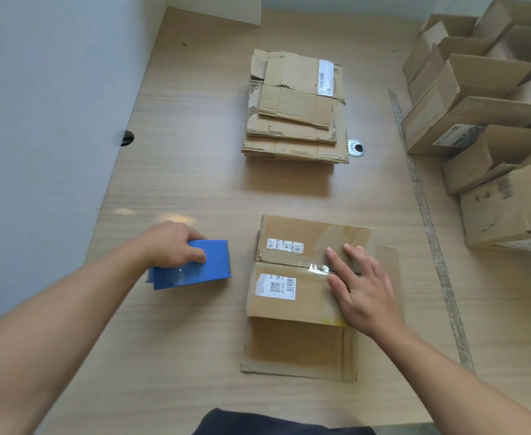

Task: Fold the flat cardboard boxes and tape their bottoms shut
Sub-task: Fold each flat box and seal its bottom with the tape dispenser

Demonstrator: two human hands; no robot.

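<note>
A folded cardboard box (289,309) stands bottom-up on the wooden table (179,183) in front of me, its two bottom flaps closed. A short strip of clear tape (317,269) shines on the seam between them. My right hand (361,290) lies flat on the right part of the flaps, fingers straight and spread across the seam. My left hand (173,246) grips a blue tape dispenser (195,266) that sits on the table left of the box. A stack of flat cardboard boxes (295,111) lies farther back at the middle of the table.
Several folded boxes (484,120) with open tops are piled at the right side. A grey seam strip (427,221) runs down the table near them. A metal cable grommet (356,148) sits beside the flat stack. A white wall (38,120) borders the table's left edge.
</note>
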